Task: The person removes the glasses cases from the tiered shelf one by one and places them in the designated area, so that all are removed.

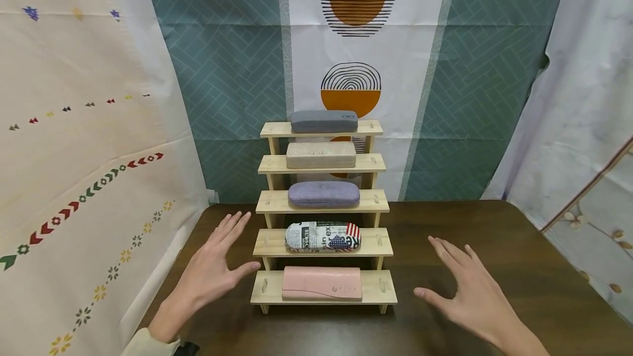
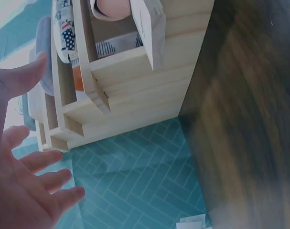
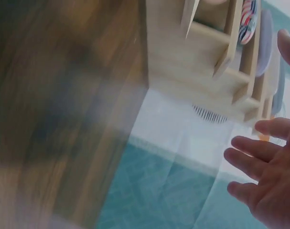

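Cases (image 1: 323,195), contents hidden, sit closed on shelves (image 1: 368,203) between hands (image 1: 212,270) (image 1: 470,290), each grip wide, empty.

Five cases (image 1: 323,194), one wooden rack (image 1: 273,182) of five shelves (image 1: 269,239), two hands (image 1: 211,269), one table (image 1: 455,216)

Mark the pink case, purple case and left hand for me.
Pink case (image 1: 322,282), head view, middle of visible face.
Purple case (image 1: 323,193), head view, middle of visible surface.
Left hand (image 1: 212,269), head view, back of hand.

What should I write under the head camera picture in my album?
Left hand and right hand flank five cases on a stepped wooden rack.
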The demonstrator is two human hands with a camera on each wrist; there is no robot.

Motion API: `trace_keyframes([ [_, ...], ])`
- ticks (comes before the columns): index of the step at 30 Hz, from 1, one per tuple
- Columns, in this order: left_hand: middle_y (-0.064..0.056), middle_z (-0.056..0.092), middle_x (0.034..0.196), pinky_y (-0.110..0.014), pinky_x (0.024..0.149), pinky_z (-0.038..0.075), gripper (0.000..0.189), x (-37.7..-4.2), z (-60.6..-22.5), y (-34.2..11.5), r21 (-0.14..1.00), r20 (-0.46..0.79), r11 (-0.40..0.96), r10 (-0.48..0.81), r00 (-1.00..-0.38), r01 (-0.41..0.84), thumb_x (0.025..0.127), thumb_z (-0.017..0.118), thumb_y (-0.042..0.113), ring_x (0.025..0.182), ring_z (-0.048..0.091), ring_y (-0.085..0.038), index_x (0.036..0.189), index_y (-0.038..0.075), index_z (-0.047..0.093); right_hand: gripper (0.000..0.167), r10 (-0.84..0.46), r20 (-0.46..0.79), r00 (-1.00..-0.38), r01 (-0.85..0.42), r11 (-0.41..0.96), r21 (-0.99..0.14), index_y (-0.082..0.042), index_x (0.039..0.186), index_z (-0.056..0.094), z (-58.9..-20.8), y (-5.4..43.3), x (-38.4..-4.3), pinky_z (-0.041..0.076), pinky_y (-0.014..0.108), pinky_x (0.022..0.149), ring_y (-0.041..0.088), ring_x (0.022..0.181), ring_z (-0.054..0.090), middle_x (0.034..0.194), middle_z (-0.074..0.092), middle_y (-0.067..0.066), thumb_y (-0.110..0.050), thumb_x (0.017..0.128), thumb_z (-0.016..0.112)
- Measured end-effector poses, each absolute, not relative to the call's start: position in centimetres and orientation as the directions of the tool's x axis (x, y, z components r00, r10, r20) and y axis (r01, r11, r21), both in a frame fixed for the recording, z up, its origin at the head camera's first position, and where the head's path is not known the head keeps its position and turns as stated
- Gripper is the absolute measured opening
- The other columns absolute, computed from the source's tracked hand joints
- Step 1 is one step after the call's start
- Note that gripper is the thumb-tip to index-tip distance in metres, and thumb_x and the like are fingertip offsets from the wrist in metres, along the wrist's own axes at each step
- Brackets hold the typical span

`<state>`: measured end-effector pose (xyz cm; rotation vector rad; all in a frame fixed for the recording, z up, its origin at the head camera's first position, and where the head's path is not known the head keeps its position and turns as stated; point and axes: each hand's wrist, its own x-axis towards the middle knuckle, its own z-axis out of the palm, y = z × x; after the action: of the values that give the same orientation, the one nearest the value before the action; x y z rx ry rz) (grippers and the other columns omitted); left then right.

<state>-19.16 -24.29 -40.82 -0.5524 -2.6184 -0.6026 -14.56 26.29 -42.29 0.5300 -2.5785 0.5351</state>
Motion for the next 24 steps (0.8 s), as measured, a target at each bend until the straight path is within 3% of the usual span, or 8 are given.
trace_keyframes([
  [4,-0.004,0.036,0.168,-0.064,0.115,0.039,0.105,-19.7,-41.0,-24.0,0.381,0.451,0.799,0.278,-0.848,0.465,0.085,0.089,0.046,0.156,0.028,-0.034,0.169,0.027,0.030,0.097,-0.265,0.486,-0.833,-0.457,0.825,-0.333,-0.020,0.161,0.047,-42.3,24.7,-13.5,0.041,0.062,0.112,0.041,0.139,0.048,0.154,0.053,0.007,-0.056,0.081,0.088],
  [7,-0.005,0.036,0.169,-0.064,0.116,0.038,0.107,-20.1,-41.1,-23.9,0.405,0.434,0.787,0.282,-0.855,0.465,0.083,0.091,0.040,0.156,0.027,-0.035,0.169,0.026,0.030,0.093,-0.267,0.458,-0.848,-0.457,0.805,-0.379,-0.025,0.160,0.048,-42.2,23.4,-12.8,0.050,0.064,0.099,0.037,0.138,0.050,0.153,0.053,0.004,-0.056,0.082,0.088],
  [17,-0.009,0.040,0.166,-0.063,0.114,0.042,0.107,-21.7,-41.8,-23.7,0.500,0.435,0.716,0.279,-0.856,0.488,0.080,0.095,0.034,0.149,0.041,-0.037,0.167,0.021,0.034,0.084,-0.334,0.384,-0.861,-0.494,0.733,-0.468,-0.023,0.154,0.057,-42.7,19.9,-13.1,0.056,0.055,0.099,0.021,0.134,0.057,0.152,0.055,-0.002,-0.045,0.081,0.092],
  [24,-0.010,0.041,0.165,-0.063,0.113,0.044,0.110,-22.4,-42.2,-23.6,0.544,0.421,0.688,0.272,-0.865,0.481,0.079,0.096,0.029,0.147,0.044,-0.037,0.168,0.022,0.032,0.080,-0.391,0.339,-0.856,-0.516,0.696,-0.499,-0.018,0.151,0.060,-44.0,18.0,-14.2,0.054,0.054,0.104,0.024,0.137,0.054,0.152,0.054,-0.002,-0.043,0.081,0.092],
])
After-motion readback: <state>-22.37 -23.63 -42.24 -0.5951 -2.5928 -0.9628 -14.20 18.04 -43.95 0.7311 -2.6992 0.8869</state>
